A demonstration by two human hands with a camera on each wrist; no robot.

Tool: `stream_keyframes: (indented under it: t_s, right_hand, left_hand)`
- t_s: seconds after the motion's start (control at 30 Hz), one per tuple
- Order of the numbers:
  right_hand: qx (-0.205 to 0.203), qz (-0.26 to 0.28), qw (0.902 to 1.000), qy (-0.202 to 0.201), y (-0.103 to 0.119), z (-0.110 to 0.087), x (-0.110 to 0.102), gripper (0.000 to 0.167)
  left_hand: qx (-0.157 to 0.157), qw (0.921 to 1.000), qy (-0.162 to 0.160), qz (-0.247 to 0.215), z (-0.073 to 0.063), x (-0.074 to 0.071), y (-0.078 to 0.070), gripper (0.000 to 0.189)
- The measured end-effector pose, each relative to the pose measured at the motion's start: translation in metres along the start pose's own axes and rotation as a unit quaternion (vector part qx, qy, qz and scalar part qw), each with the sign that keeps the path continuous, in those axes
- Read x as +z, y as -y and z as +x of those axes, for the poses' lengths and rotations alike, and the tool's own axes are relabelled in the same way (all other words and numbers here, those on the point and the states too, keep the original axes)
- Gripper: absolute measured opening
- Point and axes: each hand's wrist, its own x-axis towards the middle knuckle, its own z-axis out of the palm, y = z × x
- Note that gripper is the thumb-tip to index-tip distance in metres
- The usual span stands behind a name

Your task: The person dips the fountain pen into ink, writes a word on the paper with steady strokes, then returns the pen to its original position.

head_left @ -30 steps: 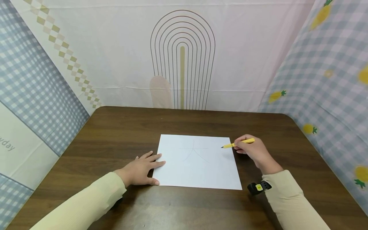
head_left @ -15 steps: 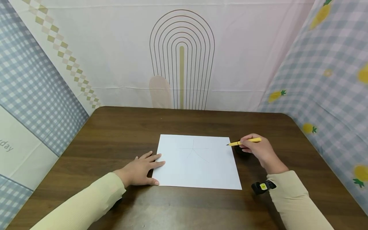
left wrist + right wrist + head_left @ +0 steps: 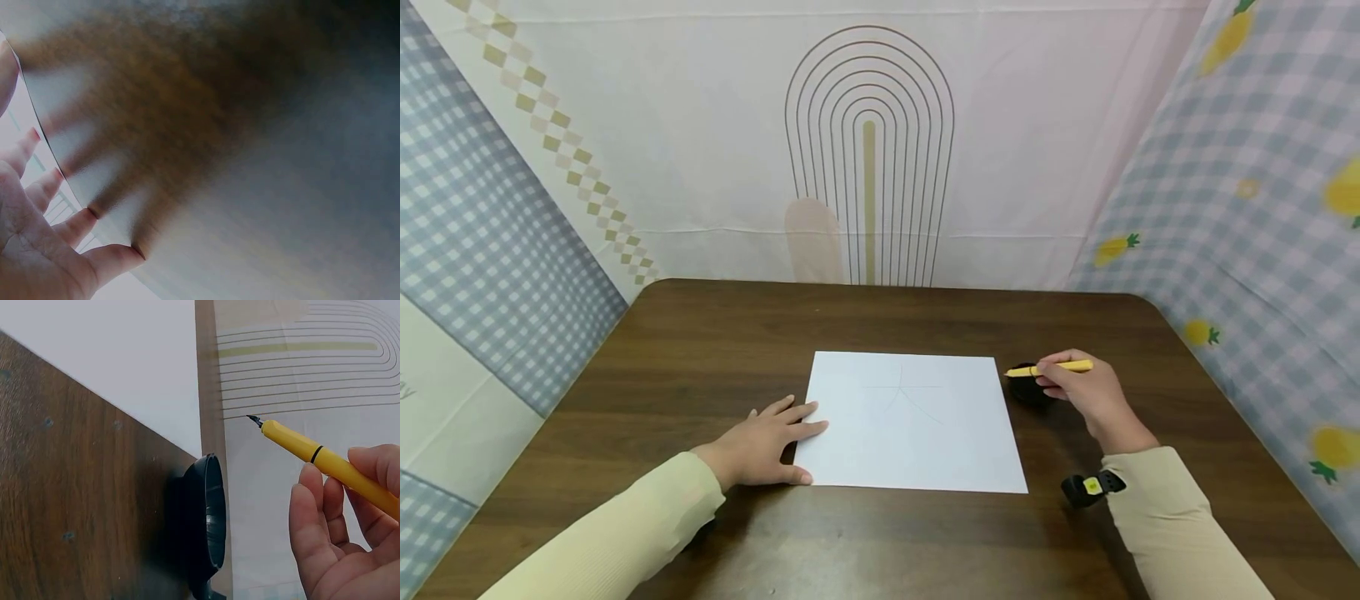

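Observation:
My right hand (image 3: 1096, 398) pinches a yellow fountain pen (image 3: 289, 439), nib pointing left and uncapped, just beyond the right edge of a white sheet of paper (image 3: 955, 450). In the right wrist view the nib is clear of the paper. A black, shallow, hollow thing (image 3: 215, 519) with a narrow stem stands beside the sheet's corner, partly hidden under the hand in the head view. Thin lines (image 3: 901, 387), a cross with two slanting strokes below, mark the paper. My left hand (image 3: 763, 446) rests with spread fingers over the sheet's left edge.
A dark wooden table (image 3: 865, 542) lies under everything. White cloth (image 3: 700, 150) with an arch print hangs behind it, and blue checked cloth (image 3: 1240, 225) stands at the sides. A black strap device (image 3: 1092, 488) sits at the right wrist.
My right hand has moved right with the pen, from above the paper to beyond its right edge. More of the black thing shows. The lower left stroke looks fainter. The left hand stays.

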Motion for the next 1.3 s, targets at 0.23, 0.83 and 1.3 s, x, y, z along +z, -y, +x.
stream_keyframes:
  t_s: [0.23,0.83,1.3]
  right_hand:
    - [-0.001,0.010,0.9996,-0.025,-0.005,-0.001,-0.005,0.035]
    - [0.025,0.000,0.9981,-0.056,-0.016,0.001,-0.020,0.033]
    - [0.017,0.011,0.9966,-0.079,-0.024,-0.001,-0.035,0.024]
  left_hand:
    - [-0.001,1.0000,0.002,0.000,0.000,-0.001,-0.001,0.076]
    - [0.000,1.0000,0.003,0.001,0.001,0.001,0.001,0.075]
    - [-0.003,1.0000,0.007,-0.005,0.001,0.000,0.000,0.075]
